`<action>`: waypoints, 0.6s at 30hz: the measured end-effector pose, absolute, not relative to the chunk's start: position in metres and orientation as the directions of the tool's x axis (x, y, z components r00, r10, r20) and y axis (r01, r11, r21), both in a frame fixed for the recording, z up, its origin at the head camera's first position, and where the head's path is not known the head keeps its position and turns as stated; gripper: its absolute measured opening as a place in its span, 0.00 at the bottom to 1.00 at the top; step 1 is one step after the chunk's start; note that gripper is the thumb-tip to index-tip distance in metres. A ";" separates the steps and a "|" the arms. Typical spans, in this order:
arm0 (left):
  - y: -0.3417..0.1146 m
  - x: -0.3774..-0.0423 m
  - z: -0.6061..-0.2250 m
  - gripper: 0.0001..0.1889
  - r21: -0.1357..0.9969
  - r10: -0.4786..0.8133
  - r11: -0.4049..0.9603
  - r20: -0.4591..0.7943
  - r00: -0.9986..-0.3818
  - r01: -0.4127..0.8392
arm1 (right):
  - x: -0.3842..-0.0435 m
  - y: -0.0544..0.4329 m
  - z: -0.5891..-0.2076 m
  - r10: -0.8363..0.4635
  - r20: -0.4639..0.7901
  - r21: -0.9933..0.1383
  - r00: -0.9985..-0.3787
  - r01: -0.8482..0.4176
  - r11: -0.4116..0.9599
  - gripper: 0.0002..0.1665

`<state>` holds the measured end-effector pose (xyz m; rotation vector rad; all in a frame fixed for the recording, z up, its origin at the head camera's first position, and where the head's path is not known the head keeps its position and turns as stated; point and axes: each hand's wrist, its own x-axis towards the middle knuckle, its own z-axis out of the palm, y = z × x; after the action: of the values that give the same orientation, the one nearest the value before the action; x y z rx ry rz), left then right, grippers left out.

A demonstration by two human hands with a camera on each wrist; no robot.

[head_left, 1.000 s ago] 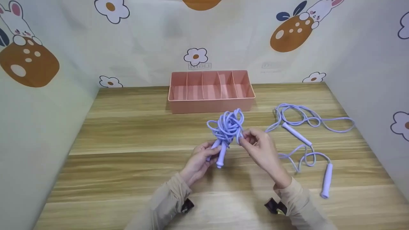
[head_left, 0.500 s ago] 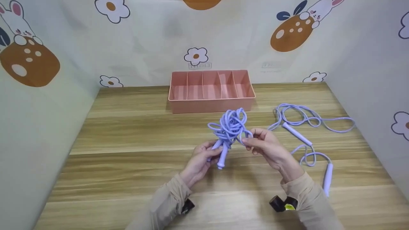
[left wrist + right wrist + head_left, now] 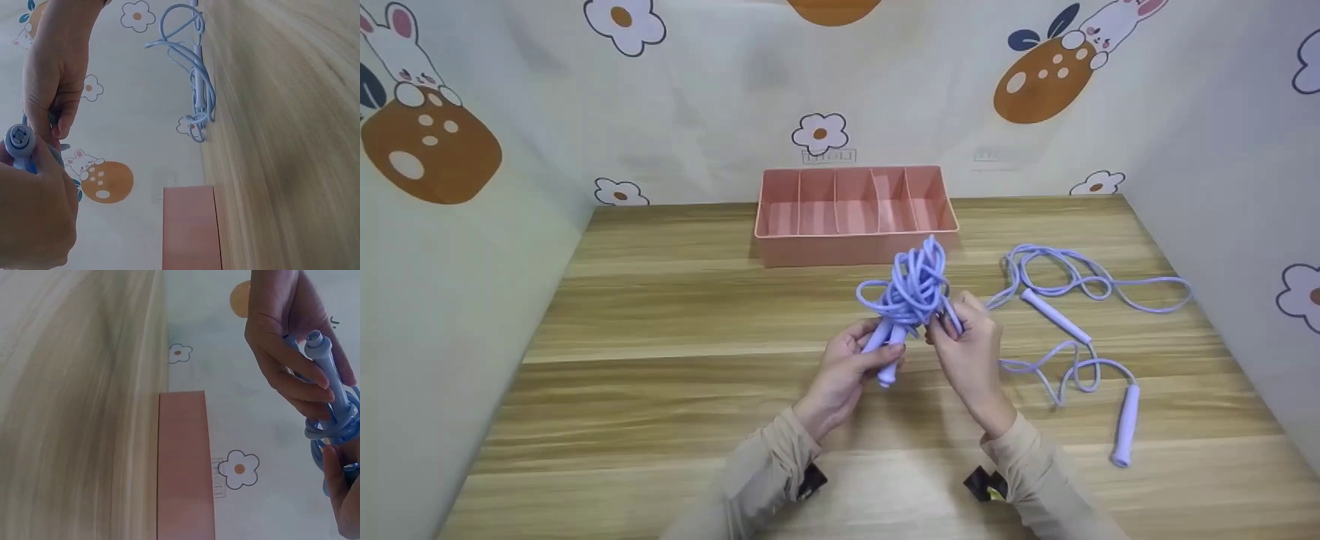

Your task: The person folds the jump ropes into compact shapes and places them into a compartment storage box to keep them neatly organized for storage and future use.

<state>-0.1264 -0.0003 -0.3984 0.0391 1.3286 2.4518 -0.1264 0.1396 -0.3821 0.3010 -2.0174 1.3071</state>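
Observation:
A lavender jump rope (image 3: 919, 281), wound into a looped bundle, is held up above the table in front of the pink box. My left hand (image 3: 847, 371) grips its two handles (image 3: 333, 377) side by side, thumb across the nearer one. At the bundle's right side, my right hand (image 3: 971, 356) pinches a strand of the cord with curled fingers. In the right wrist view, turns of cord wrap around the handles just past the left fingers. The left wrist view shows one handle's round end cap (image 3: 20, 136) poking out of the left hand.
A second lavender jump rope (image 3: 1057, 289) lies loosely spread on the right of the table, one handle (image 3: 1126, 426) near the front. A pink box (image 3: 855, 250) with several compartments stands at the back against the patterned wall. The wooden table (image 3: 660, 322) extends left.
My right hand drew a loop of cord out to the right, then came back in against the bundle. The bundle has shifted slightly up and right with the left hand.

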 end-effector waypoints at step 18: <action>0.007 -0.147 -0.419 0.22 0.793 0.052 -0.609 0.066 -0.997 0.021 | -0.110 0.117 -0.417 0.077 0.625 -0.745 -0.776 -0.565 0.353 0.18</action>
<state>-0.1466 0.0071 -0.4187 0.1278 1.3813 2.7995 -0.1100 0.1167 -0.4166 0.4235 -2.0452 1.4538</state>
